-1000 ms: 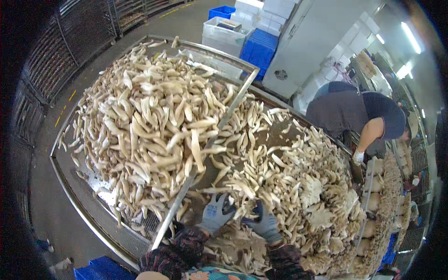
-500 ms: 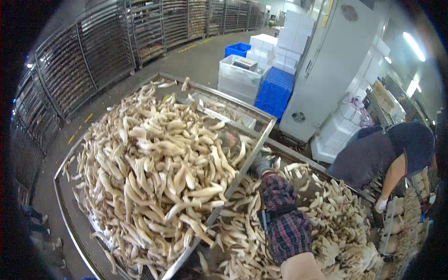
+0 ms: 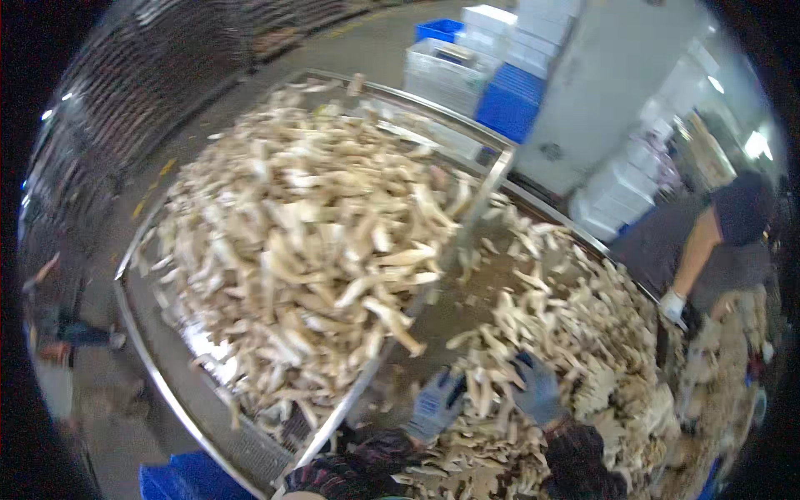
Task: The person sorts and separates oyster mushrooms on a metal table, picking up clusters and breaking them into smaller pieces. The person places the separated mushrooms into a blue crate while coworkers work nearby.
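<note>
Far left: dark wire racks [image 3: 125, 100] line the aisle, blurred. A person in dark trousers [image 3: 62, 333] stands on the floor beside them.

Left tray [image 3: 158, 367]: metal frame, mesh bottom, heaped with pale long mushroom pieces [image 3: 308, 242]. The heap sits high in the middle and thins to bare mesh at the near corner, likely so the rim stays free for handling.

A metal divider rail [image 3: 467, 225] runs between this tray and the next section, keeping the 2 piles apart.

Right of the rail: a patch of bare brown table [image 3: 454, 308], then a second, looser pile of mushroom pieces [image 3: 583, 333].

Left hand [image 3: 433, 404], blue-grey glove, fingers spread flat, palm down at the near edge of that second pile, just right of the rail. Right hand [image 3: 540, 387], same glove, fingers spread and pressed into the pile. Neither pinches a single piece; both look set to rake or gather. Plaid sleeves [image 3: 367, 462] enter from the bottom edge.

Background: blue and white crates [image 3: 500, 75] stacked by a wall.

Far right: a co-worker in a dark top leans over the table, white-gloved hand [image 3: 672, 304] down at the pile's far edge.

Versus 0.5 s ago: then 1 plaid arm reached far out across the table toward the rail; now both hands are back near the body on the close pile. View has tilted too: the co-worker sits higher in frame.
</note>
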`<state>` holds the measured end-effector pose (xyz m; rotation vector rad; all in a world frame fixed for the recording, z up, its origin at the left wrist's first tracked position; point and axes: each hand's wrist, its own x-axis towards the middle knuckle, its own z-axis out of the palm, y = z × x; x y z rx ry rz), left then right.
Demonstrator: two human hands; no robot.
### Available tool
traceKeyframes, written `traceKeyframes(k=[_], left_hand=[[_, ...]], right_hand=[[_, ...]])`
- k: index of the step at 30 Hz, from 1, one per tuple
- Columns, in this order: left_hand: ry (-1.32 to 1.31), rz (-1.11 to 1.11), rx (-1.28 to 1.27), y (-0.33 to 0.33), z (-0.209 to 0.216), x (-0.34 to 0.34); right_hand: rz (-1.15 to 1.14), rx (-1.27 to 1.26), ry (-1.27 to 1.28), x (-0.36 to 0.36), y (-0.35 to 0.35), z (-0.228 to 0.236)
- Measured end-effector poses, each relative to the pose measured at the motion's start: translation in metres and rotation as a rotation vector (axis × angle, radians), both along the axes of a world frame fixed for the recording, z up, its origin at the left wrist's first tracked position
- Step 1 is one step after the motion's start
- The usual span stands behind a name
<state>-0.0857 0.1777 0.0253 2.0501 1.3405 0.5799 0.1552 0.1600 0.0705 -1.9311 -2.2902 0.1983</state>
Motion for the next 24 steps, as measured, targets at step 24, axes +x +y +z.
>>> traceKeyframes(k=[24], left_hand=[[-0.319,0.06,-0.165,-0.071,0.014,-0.061]], right_hand=[[0.099,0.11,0.502,-0.199,-0.111,0.121]])
